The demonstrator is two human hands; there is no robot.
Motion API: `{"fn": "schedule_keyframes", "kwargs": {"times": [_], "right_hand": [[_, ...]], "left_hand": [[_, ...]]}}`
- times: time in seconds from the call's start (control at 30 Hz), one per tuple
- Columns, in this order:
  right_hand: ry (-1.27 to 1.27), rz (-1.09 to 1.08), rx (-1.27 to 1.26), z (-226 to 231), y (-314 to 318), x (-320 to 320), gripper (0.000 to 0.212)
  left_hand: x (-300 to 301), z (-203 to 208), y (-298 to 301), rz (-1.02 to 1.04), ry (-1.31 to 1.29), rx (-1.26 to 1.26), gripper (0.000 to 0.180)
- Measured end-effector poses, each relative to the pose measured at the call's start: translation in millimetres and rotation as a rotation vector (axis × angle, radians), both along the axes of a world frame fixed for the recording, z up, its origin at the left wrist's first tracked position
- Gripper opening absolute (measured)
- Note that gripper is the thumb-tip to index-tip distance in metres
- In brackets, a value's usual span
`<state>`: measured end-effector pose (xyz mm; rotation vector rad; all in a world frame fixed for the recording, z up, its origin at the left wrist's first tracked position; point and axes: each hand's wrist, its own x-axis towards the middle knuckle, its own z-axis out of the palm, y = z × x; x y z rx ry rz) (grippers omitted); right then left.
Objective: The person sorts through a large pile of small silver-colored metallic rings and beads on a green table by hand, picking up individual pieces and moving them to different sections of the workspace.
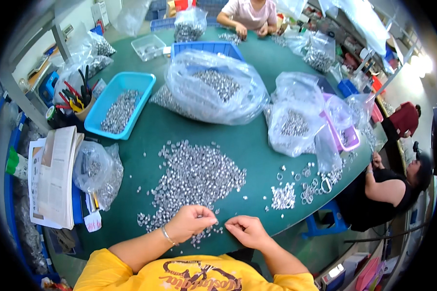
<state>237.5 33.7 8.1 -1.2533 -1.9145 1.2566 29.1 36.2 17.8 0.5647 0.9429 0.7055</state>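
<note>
A wide heap of small shiny silver metal pieces [194, 174] is spread on the green table in front of me; some look like rings. My left hand [192, 223] is at the heap's near edge, with thumb and fingers pinched together. Whatever it pinches is too small to name. A little to its right, apart from it, my right hand [247, 232] is close to the table's near edge. Its fingers are curled and pressed together, and anything in them is hidden. A few loose pieces lie between the two hands.
Beyond the heap sit a turquoise tray [148, 82] of metal pieces and large clear bags [179, 72]. Right of the heap lie pale pieces [283, 196] and larger rings [308, 193]. Papers [53, 179] stand at left. Co-workers sit at the far side and at right [388, 189].
</note>
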Motion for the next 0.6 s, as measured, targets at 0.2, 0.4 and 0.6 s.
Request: {"fn": "schedule_keyframes", "kwargs": {"times": [0.2,0.4,0.6], "right_hand": [[0.247,0.024,-0.301,-7.7,-0.7,3.9,0.01],[-0.521,0.312,0.434,3.0,0.0,-9.5,0.014],[-0.246,-0.023,0.31,1.9,12.3,1.5,0.007]], "left_hand": [[-9.6,-10.4,-7.5,0.084,-0.355,-0.081,0.003],[-15.0,-11.3,-7.1,0.165,-0.486,-0.048,0.008],[-34.5,-14.8,-2.5,0.224,-0.364,-0.067,0.015]]}}
